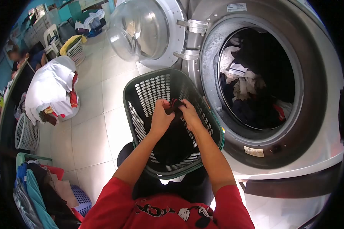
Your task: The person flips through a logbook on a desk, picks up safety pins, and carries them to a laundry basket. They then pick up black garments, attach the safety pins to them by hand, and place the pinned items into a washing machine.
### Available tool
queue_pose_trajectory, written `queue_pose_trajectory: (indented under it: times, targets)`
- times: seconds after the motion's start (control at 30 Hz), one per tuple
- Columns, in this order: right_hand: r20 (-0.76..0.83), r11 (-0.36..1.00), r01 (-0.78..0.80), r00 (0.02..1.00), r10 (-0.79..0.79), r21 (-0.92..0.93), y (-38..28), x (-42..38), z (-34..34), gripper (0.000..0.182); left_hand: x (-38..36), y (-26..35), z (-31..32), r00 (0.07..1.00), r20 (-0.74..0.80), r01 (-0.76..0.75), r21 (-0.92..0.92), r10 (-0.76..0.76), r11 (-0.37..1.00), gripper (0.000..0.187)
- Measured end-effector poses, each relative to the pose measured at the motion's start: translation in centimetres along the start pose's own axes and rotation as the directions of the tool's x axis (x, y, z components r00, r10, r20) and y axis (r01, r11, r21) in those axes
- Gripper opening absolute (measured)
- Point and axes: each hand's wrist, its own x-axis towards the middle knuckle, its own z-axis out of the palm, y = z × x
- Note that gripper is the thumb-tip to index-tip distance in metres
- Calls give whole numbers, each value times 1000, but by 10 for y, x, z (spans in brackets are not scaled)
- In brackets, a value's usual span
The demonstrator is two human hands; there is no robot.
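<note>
Pinching a dark cloth point(174, 105) in the fingers of both left hand point(162, 114) and right hand point(190, 114), kinda bunched up over the basket point(130, 91). Can see black clothes point(172, 147) down inside. Just beside, got the machine point(317, 91) with its door point(141, 32) open, mixed laundry point(244, 78) in there.

Floor point(90, 126) bright — strongest at centre and six o'clock, tiles near basket point(172, 76) washed almost white. Daylight-like patch from window point(32, 12) at ten o'clock. Glare streaks on glass door point(137, 30), twelve o'clock. Drum interior point(263, 65), two o'clock, sunk in black shadow; basket bottom also dark. Wide-lens bend, black corners. Far background soft, small details unclear.
</note>
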Motion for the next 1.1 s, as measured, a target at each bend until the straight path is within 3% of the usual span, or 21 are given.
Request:
queue_pose_trajectory:
  times: [0.07,0.1,0.17,0.23,0.3,0.37,0.4,0.43,0.47,0.5,0.57,0.63,0.7,0.73,0.77,0.83,0.9,0.97,1.03,1.07,1.1]
  targets:
    - [-13,997,77,997,-77,10,1,-3,3,15,7,-18,-2,999,-5,-46,118,47,992,24]
    - [-5,983,118,993,-118,143,0,-7,8,13,11,-23,-2,999,-9,-51,118,53,992,24]
    - [3,947,155,987,-163,280,-6,-15,14,10,21,-4,-12,954,47,299,-189,-295,935,19]
    - [56,793,114,982,-183,598,-16,-24,18,13,31,-7,-17,940,57,341,-212,-337,916,17]
    - [98,750,39,986,-137,660,-30,-36,24,18,39,-4,-21,809,263,587,-418,-527,693,20]
    - [134,694,-32,986,-94,719,-37,-43,25,24,38,8,-21,808,297,580,-552,-509,599,25]
    - [137,911,145,968,-212,385,-39,-45,22,27,40,13,-25,757,367,630,-630,-541,454,26]
    - [184,947,320,932,-312,-13,-40,-47,17,31,40,19,-31,702,443,666,-686,-558,293,28]
    - [149,834,437,899,-412,-335,-46,-45,9,41,35,27,-39,760,472,641,-657,-448,395,32]
    - [136,842,392,920,-368,-370,-52,-45,3,35,31,28,-41,751,481,651,-651,-451,391,32]
    - [124,891,400,916,-381,-216,-55,-37,1,31,32,38,-44,785,600,606,-695,-152,386,34]
    - [46,944,287,958,-283,-161,-64,-43,3,28,32,55,-46,799,589,579,-696,-124,424,37]
    - [-25,981,174,984,-177,-89,-65,-45,4,25,33,68,-46,810,577,484,-559,-104,674,42]
    - [-39,987,132,991,-129,90,-61,-46,4,23,33,71,-43,844,528,304,-323,-96,896,45]
    - [-41,961,85,996,-76,263,-59,-46,4,21,34,67,-39,845,527,303,-323,-95,897,45]
    - [-4,920,78,997,-83,385,-61,-48,7,20,36,55,-33,935,334,252,-384,-121,888,46]
    - [23,862,69,995,-93,502,-66,-54,13,20,36,52,-29,949,288,238,-392,-127,889,43]
    - [107,796,105,972,-209,597,-69,-58,21,22,36,51,-23,998,51,39,-22,-37,999,42]
    - [136,817,104,967,-217,568,-67,-57,22,28,35,46,-22,999,-19,-33,-10,32,999,38]
    - [59,941,324,942,-330,97,-62,-51,20,31,37,38,-22,994,-50,-98,1,98,995,38]
    - [47,805,432,890,-454,-406,-59,-47,18,33,37,31,-21,984,-77,-159,14,159,987,37]
